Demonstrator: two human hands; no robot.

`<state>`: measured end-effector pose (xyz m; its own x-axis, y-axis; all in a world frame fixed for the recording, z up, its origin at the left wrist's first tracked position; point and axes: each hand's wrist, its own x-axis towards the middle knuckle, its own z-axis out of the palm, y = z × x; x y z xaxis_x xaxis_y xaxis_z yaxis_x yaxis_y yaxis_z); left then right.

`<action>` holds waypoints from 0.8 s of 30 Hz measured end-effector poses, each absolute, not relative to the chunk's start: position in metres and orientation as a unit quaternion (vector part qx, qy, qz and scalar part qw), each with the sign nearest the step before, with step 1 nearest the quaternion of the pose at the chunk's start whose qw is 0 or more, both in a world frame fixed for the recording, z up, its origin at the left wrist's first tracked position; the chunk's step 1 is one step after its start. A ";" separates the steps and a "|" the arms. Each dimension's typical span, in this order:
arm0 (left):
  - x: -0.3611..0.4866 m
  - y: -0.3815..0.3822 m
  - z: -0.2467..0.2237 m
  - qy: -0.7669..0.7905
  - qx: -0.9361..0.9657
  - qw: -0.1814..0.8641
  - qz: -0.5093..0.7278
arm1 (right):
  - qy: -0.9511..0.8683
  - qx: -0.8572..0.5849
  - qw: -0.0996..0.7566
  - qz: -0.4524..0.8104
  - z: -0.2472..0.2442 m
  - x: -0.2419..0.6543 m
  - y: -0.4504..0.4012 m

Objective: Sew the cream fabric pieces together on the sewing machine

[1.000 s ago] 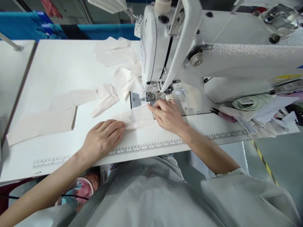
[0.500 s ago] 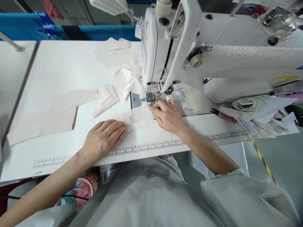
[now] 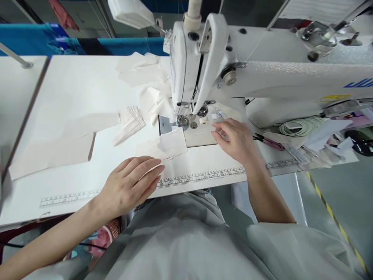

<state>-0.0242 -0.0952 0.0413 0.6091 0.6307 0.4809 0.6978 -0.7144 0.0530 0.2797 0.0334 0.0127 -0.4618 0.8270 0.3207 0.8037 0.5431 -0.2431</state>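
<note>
A pale fabric piece [image 3: 170,144] lies flat on the table, its upper corner at the presser foot [image 3: 182,121] of a white sewing machine [image 3: 201,66]. My left hand [image 3: 134,182] is open, its fingers stretched out by the lower left edge of that piece. I cannot tell whether its fingertips touch the cloth. To the right of the needle area, my right hand [image 3: 236,140] is open, thumb and fingers apart and slightly curved. It is apart from the fabric piece and close to thin pale scraps [image 3: 225,111], which it partly covers.
Left of the machine lie a folded fabric stack [image 3: 129,125], crumpled cloth [image 3: 155,101] and larger flat pieces [image 3: 55,149]. On the right are thread snips [image 3: 269,142], a coil of pale green cord [image 3: 300,126] and loose scraps. A printed ruler [image 3: 204,177] follows the table's front edge.
My right hand has left the fabric at the presser foot and moved right, its fingers spreading. My left hand has shifted slightly right and down. The view has tilted a little.
</note>
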 end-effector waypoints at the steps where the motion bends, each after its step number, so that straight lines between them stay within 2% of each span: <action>1: -0.023 -0.096 0.041 -0.371 -0.894 0.056 -0.243 | -0.851 -0.488 0.191 0.040 0.011 0.284 0.032; 5: -0.015 -0.095 0.037 -0.373 -0.890 -0.012 -0.262 | -0.839 -0.515 0.164 0.068 0.007 0.285 0.025; 9: -0.006 -0.092 0.037 -0.385 -0.877 -0.081 -0.275 | -0.840 -0.497 0.184 0.115 0.012 0.280 0.010; 14: 0.002 -0.092 0.036 -0.402 -0.854 -0.147 -0.298 | -0.862 -0.471 0.171 0.075 0.009 0.276 -0.013; 18: 0.008 -0.087 0.037 -0.423 -0.822 -0.191 -0.329 | -0.869 -0.422 0.228 0.119 0.011 0.264 -0.022; 20: 0.011 -0.080 0.040 -0.455 -0.784 -0.249 -0.340 | -0.876 -0.380 0.252 0.157 0.018 0.255 -0.025; 24: 0.016 -0.065 0.047 -0.507 -0.676 -0.439 -0.307 | -0.890 -0.317 0.268 0.189 0.037 0.237 -0.031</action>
<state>0.0155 -0.0649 0.0468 0.2979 0.9541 -0.0297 0.4154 -0.1015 0.9039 0.2371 -0.0312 0.0366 -0.6548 0.6659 0.3575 0.4631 0.7273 -0.5065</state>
